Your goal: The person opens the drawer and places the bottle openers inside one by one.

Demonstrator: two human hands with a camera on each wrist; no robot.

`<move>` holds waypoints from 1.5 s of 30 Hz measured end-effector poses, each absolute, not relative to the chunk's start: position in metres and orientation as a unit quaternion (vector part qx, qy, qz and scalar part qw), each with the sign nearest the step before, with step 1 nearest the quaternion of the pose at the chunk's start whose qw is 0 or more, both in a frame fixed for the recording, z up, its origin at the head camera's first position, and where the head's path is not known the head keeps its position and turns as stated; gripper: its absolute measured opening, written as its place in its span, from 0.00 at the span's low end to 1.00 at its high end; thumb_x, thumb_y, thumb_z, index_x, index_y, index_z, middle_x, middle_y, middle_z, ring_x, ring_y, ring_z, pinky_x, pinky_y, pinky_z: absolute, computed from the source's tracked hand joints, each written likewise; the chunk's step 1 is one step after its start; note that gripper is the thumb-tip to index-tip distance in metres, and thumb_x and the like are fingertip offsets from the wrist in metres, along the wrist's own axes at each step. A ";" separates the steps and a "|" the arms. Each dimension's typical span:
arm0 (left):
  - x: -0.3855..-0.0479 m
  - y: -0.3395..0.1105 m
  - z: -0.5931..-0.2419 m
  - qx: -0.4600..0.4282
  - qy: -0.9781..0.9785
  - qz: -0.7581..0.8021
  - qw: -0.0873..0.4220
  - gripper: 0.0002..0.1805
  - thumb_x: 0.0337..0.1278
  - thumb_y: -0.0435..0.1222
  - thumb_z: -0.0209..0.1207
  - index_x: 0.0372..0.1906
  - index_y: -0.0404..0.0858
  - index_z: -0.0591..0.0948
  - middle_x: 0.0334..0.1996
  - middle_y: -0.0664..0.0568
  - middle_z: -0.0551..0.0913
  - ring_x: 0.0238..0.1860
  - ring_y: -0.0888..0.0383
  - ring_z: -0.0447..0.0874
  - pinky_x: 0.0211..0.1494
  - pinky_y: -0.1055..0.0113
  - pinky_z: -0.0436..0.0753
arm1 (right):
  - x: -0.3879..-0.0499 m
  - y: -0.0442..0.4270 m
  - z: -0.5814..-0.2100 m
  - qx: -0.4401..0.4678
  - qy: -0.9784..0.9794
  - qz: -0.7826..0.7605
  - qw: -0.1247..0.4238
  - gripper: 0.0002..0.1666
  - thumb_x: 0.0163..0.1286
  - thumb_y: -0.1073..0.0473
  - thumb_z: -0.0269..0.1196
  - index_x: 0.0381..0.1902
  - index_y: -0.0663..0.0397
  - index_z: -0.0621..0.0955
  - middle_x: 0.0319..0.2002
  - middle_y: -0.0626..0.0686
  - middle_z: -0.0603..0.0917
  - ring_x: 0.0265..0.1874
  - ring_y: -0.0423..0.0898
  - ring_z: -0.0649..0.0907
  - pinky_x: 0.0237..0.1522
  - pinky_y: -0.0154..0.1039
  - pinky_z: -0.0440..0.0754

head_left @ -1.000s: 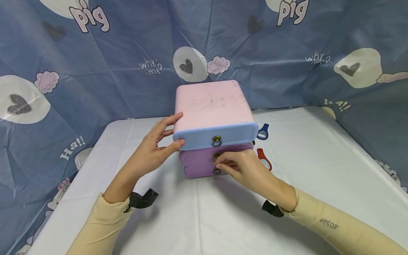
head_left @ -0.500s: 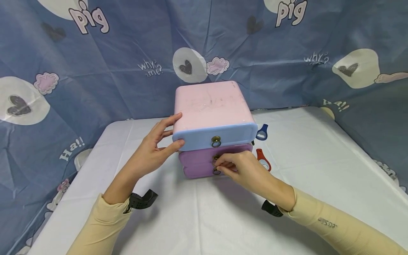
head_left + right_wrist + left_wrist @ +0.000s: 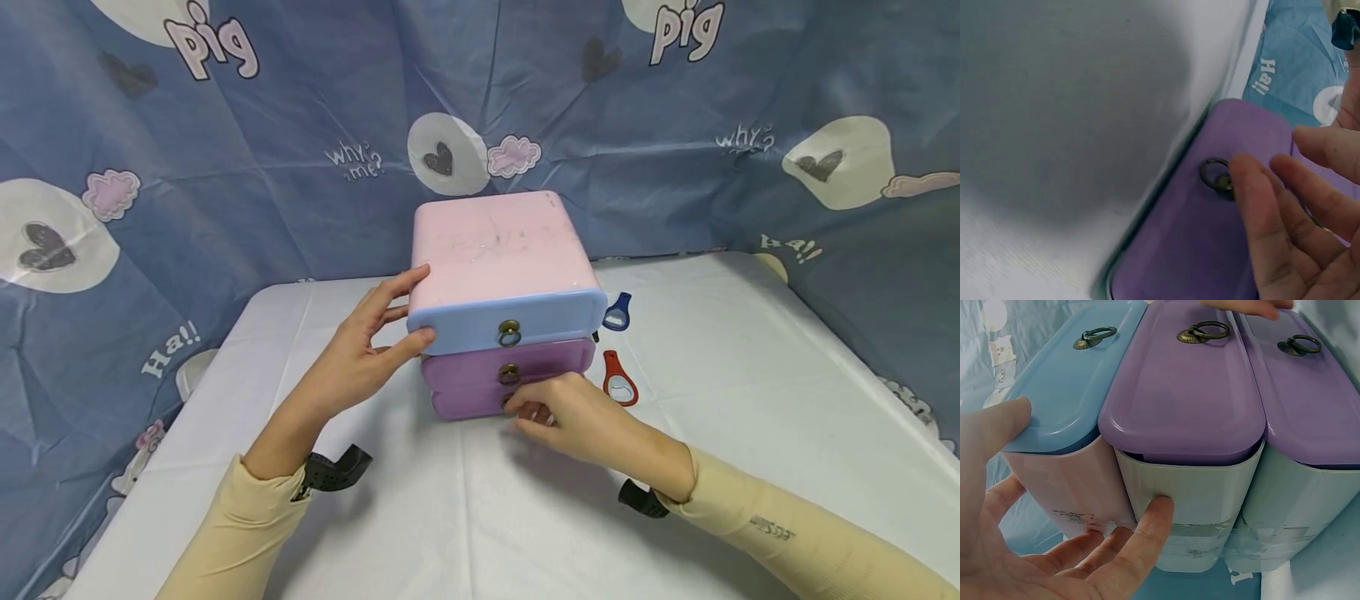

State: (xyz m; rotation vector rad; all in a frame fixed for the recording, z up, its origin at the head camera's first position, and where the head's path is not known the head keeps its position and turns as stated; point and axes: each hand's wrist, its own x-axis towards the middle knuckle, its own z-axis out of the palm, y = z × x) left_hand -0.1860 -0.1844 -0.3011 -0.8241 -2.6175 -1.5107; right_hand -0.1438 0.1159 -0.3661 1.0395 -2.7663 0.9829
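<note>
A small chest has a pink top (image 3: 495, 250), a light blue top drawer (image 3: 457, 329) and two purple drawers. The middle drawer (image 3: 1185, 394) and bottom drawer (image 3: 1185, 244) are pushed in nearly flush. Every drawer front has a bronze ring pull. My left hand (image 3: 352, 358) steadies the chest's left side, its thumb on the blue front and its fairly straight fingers against the wall. Beside the bottom ring pull (image 3: 1214, 175) is my right hand (image 3: 573, 417), fingers loosely bent. One fingertip (image 3: 1241, 169) lies against or close to the ring, without a visible pinch.
A blue bottle opener-like tool (image 3: 617, 312) and a red one (image 3: 620, 382) lie to the right of the chest. The white-covered table (image 3: 420, 517) extends around it. Behind hangs a blue patterned curtain (image 3: 300, 92).
My right hand has let go of the middle drawer's ring pull and moved down to the bottom one. The left hand stays in place on the chest.
</note>
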 end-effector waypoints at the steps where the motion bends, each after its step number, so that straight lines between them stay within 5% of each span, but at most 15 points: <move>1: -0.186 -0.184 -0.301 -0.262 -0.836 -0.482 0.004 0.39 0.77 0.41 0.65 0.82 0.70 0.63 0.86 0.65 0.55 0.82 0.41 0.65 0.66 0.35 0.85 | -0.144 0.115 -0.368 0.333 -0.890 0.311 0.005 0.06 0.72 0.60 0.73 0.43 0.54 0.91 0.29 0.42 0.90 0.27 0.29 0.82 0.31 0.27 0.85; 13: -0.186 -0.183 -0.301 -0.260 -0.836 -0.483 0.007 0.39 0.77 0.41 0.65 0.82 0.70 0.63 0.85 0.65 0.56 0.81 0.41 0.66 0.65 0.36 0.86 | -0.145 0.113 -0.380 0.328 -0.906 0.265 -0.042 0.19 0.72 0.59 0.73 0.58 0.60 0.88 0.22 0.40 0.84 0.19 0.27 0.73 0.24 0.26 0.76; 26: -0.187 -0.183 -0.301 -0.262 -0.837 -0.481 0.005 0.39 0.77 0.42 0.65 0.82 0.71 0.63 0.85 0.65 0.56 0.81 0.41 0.66 0.66 0.36 0.85 | -0.146 0.112 -0.385 0.322 -0.905 0.278 -0.034 0.18 0.70 0.61 0.74 0.54 0.65 0.88 0.21 0.41 0.84 0.20 0.27 0.74 0.26 0.26 0.76; 36: -0.187 -0.183 -0.301 -0.263 -0.836 -0.482 0.006 0.39 0.77 0.42 0.65 0.82 0.71 0.62 0.85 0.62 0.57 0.81 0.39 0.66 0.65 0.36 0.86 | -0.147 0.110 -0.388 0.315 -0.891 0.326 -0.016 0.08 0.69 0.66 0.74 0.43 0.63 0.86 0.34 0.51 0.93 0.32 0.36 0.90 0.35 0.26 0.86; 45: -0.186 -0.183 -0.300 -0.263 -0.836 -0.481 0.007 0.39 0.77 0.42 0.65 0.82 0.71 0.62 0.85 0.64 0.56 0.81 0.40 0.66 0.64 0.37 0.87 | -0.145 0.109 -0.388 0.318 -0.888 0.331 -0.001 0.04 0.69 0.69 0.71 0.36 0.57 0.86 0.30 0.47 0.90 0.29 0.31 0.85 0.33 0.26 0.86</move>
